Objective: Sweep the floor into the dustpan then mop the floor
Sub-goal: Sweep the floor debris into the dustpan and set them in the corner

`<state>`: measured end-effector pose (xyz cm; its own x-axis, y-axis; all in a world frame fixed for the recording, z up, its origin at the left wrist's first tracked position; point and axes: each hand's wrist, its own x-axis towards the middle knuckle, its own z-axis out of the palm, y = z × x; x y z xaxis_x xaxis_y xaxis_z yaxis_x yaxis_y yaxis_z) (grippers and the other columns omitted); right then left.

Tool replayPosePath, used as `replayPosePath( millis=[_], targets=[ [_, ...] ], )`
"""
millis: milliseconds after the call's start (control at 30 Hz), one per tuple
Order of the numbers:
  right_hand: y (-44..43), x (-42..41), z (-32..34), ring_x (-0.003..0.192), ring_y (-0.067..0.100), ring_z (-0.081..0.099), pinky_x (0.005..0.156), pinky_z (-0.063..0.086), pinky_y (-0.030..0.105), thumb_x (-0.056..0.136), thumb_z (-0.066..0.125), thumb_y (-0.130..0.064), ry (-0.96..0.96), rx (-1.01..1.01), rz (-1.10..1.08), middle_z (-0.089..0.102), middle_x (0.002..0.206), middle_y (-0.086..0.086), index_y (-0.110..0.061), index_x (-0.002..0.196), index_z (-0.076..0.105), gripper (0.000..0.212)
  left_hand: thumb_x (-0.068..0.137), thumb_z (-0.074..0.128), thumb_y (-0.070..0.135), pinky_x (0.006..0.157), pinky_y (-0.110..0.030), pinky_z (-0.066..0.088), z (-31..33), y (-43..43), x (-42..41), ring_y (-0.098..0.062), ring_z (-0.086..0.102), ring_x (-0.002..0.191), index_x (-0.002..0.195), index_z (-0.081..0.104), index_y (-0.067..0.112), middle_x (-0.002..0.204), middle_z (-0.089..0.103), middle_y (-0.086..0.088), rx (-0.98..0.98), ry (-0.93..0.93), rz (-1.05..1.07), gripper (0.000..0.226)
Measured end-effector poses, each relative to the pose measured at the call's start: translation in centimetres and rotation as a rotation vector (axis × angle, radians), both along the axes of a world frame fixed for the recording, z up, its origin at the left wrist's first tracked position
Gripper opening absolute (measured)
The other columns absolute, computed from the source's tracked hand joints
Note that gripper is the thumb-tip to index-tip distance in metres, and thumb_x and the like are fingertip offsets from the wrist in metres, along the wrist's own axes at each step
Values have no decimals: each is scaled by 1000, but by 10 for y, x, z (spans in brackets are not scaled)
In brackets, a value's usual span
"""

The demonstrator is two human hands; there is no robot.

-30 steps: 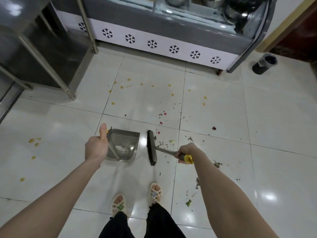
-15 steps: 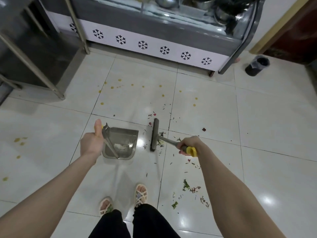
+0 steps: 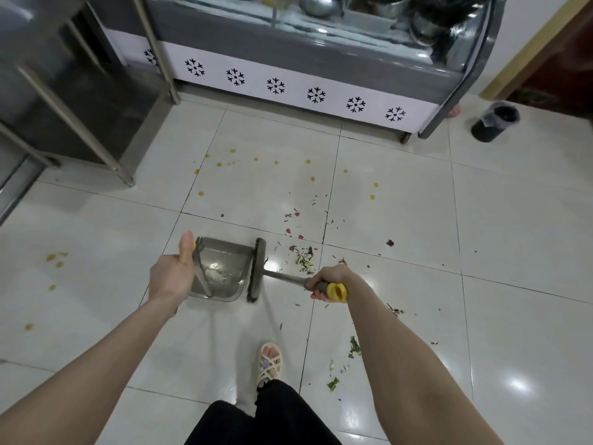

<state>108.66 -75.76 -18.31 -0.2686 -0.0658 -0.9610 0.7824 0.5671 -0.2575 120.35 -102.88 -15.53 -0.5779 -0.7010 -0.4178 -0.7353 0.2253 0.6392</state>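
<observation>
The left hand (image 3: 171,277) gripped the upright handle of the dustpan (image 3: 224,258), thumb raised along it, seemingly to pin the pan flat on the tiles. The right hand (image 3: 324,282) was wrapped round the handle of the broom (image 3: 256,271) by its yellow end, bristles right at the pan's open lip, likely to push litter in. Green and red scraps (image 3: 305,260) lay just beyond on the floor (image 3: 513,252), yellow spots (image 3: 221,163) farther off.
</observation>
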Motion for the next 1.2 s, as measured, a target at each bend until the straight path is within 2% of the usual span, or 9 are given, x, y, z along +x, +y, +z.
replayPosePath(
  millis=[167, 267, 400, 467, 633, 767, 900, 1033, 1200],
  targets=[
    [7, 4, -11, 31, 21, 58, 33, 50, 25, 81, 68, 5, 84, 115, -33, 61, 72, 19, 5, 83, 57, 11, 78, 24, 81, 58, -35, 40, -6, 4, 8, -25, 44, 53, 61, 44, 8, 56, 46, -10, 16, -8, -2, 78],
    [18, 1, -15, 29, 21, 56, 32, 48, 24, 81, 67, 4, 102, 159, -58, 61, 72, 19, 5, 85, 58, 10, 81, 24, 79, 60, -37, 46, -8, 6, 7, -26, 49, 54, 57, 47, 4, 57, 51, -10, 24, -16, -5, 81],
    [20, 0, -16, 47, 27, 57, 35, 49, 26, 75, 68, 10, 191, 155, -153, 58, 68, 18, 4, 68, 55, 15, 84, 22, 77, 66, -43, 52, -8, 8, 4, -30, 54, 57, 58, 52, 3, 61, 56, -14, 9, -31, 15, 84],
    [21, 3, -15, 48, 26, 55, 38, 51, 27, 75, 67, 11, 209, 117, -183, 54, 63, 16, 3, 65, 53, 20, 84, 21, 78, 66, -43, 52, -8, 7, 5, -30, 53, 58, 58, 50, 3, 61, 54, -15, 15, -32, 14, 84],
    [30, 22, -1, 46, 24, 55, 43, 50, 29, 74, 68, 12, 243, 77, -237, 56, 67, 17, 3, 70, 55, 16, 83, 22, 77, 59, -36, 46, -6, 10, 11, -28, 51, 51, 57, 50, 4, 62, 54, -15, 43, -5, 13, 82],
    [34, 39, 9, 42, 22, 55, 36, 48, 24, 77, 66, 11, 224, -6, -321, 58, 75, 20, 7, 79, 59, 9, 82, 21, 79, 57, -35, 46, -4, 13, 24, -29, 52, 52, 57, 51, 3, 62, 55, -15, 32, 26, -18, 84],
    [25, 65, 18, 46, 24, 54, 34, 48, 23, 77, 66, 13, 252, 28, -238, 56, 76, 20, 5, 74, 56, 13, 78, 21, 82, 57, -35, 46, 1, 14, 44, -28, 50, 51, 55, 48, 6, 59, 53, -13, 27, 37, -68, 84],
    [19, 97, 20, 47, 24, 55, 35, 49, 23, 77, 67, 12, 240, -8, -285, 56, 72, 19, 7, 82, 58, 11, 77, 20, 83, 63, -41, 51, 2, 10, 71, -30, 53, 57, 56, 50, 5, 61, 55, -15, 11, 43, -106, 86],
    [24, 140, 22, 54, 26, 54, 35, 48, 23, 77, 67, 13, 242, 14, -247, 53, 72, 18, 5, 73, 56, 15, 77, 20, 83, 71, -44, 52, 2, 4, 105, -37, 60, 68, 56, 53, 4, 68, 59, -20, -22, 46, -128, 88]
  ],
)
